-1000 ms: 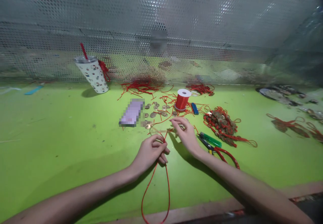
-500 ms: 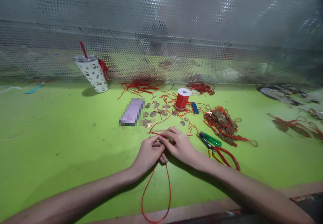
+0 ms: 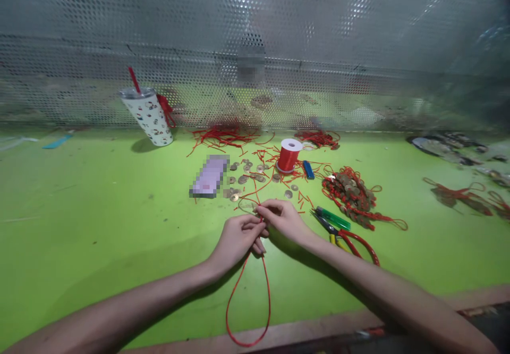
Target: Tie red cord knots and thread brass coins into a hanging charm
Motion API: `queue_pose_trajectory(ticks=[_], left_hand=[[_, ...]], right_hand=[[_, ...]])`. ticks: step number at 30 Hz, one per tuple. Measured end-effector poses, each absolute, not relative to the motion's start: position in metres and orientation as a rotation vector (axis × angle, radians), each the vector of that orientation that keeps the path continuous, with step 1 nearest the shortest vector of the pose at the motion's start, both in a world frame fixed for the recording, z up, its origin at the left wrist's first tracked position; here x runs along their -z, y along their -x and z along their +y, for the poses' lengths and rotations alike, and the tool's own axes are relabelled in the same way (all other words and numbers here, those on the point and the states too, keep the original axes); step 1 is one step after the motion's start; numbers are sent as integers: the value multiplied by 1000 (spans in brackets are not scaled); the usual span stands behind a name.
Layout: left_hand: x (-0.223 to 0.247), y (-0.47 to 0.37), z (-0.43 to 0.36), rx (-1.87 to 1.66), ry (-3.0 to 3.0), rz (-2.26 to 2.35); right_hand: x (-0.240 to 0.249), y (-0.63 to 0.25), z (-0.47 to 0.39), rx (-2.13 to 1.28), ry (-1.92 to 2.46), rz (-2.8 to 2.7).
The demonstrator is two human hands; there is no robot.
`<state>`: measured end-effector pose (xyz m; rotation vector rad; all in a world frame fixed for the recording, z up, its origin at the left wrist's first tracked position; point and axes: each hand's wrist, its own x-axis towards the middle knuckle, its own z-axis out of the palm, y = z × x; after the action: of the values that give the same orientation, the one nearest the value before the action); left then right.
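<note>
Between the thumb and fingers of my left hand (image 3: 241, 238) a thin red cord (image 3: 268, 290) is pinched, and its long loop hangs down toward the table's front edge. My right hand (image 3: 283, 220), just above and to the right, is closed on the same cord with its fingertips. Cord also runs from my fingers back toward a spool of red cord (image 3: 289, 157). Any knot between the fingertips is too small to make out. Beyond my hands lie several loose brass-coloured coins (image 3: 243, 179) with holes.
Right of my hands lie red-handled pliers (image 3: 338, 233), a green lighter (image 3: 333, 219) and a heap of corded coins (image 3: 351, 192). A blue lighter (image 3: 308, 169) is beside the spool. Behind stand a patterned tumbler (image 3: 149, 117), a pixelated purple object (image 3: 211, 176) and a perforated metal screen (image 3: 191, 93).
My right hand has shifted slightly, and its fingertips now pinch the cord above my left hand. The hanging loop has risen a little.
</note>
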<state>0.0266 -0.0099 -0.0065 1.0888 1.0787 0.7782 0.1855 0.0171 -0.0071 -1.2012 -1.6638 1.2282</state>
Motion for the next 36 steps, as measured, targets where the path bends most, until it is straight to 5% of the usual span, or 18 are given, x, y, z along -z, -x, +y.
queue_pose_trajectory(ticks=[7,24,36], left_hand=[[11,-27,-11,-730,-1124,1081],[3,-23,-8,-615,-1200,1074],[-11,-2,-61,-446,-2050,1187]], right_hand=[[3,-190,28,-1269,1346,-1623],[6,-197,65,-733,1269,-2018],[23,-200,70,-666,1129,-2019]])
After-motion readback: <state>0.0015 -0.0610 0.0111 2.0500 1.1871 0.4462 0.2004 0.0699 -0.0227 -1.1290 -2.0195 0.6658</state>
